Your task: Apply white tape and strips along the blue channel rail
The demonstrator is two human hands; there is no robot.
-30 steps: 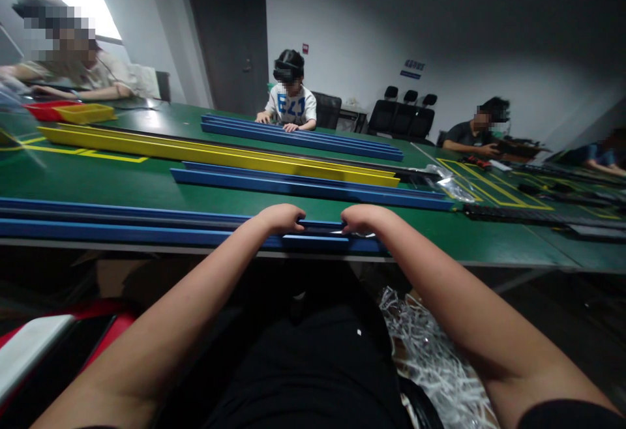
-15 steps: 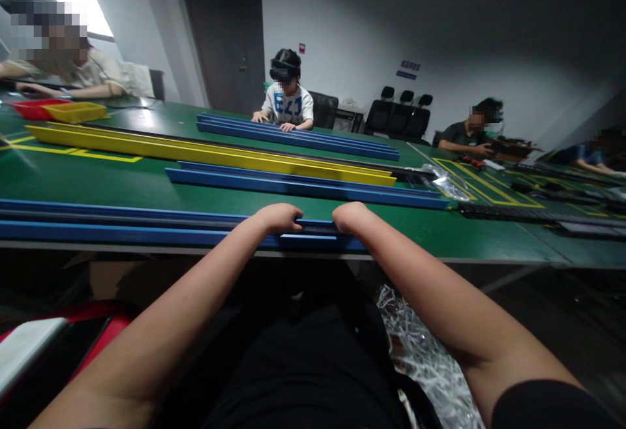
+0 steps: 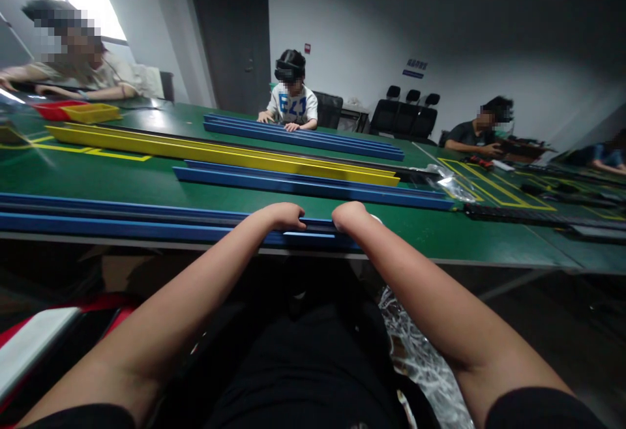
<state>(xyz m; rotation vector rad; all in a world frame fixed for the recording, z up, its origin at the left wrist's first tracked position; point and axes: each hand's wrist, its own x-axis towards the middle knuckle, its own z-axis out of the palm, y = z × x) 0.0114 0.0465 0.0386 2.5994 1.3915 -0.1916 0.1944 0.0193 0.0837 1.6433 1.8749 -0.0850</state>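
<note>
A long blue channel rail (image 3: 122,221) lies along the near edge of the table, running from the far left to beneath my hands. My left hand (image 3: 288,216) is over its right part, with the thumb and a finger curled inward; whatever is between them is hidden. Just to the right, my right hand (image 3: 348,214) bends down over the same rail, its fingers out of sight behind the back of the hand. A thin bright strip (image 3: 309,235) shows on the rail between the hands. Beside my right wrist peeks a small white edge (image 3: 376,219) of something I cannot make out.
Beyond lie another blue rail (image 3: 303,188), a long yellow rail (image 3: 220,152) and blue rails (image 3: 303,139) before a seated person (image 3: 293,100). Red (image 3: 59,111) and yellow trays (image 3: 92,113) stand at left near another person. Clear plastic (image 3: 452,184) lies at right.
The view has shifted slightly, so the table's things sit a little farther right. My hands keep almost the same pose at the rail. The white edge beside my right wrist now shows.
</note>
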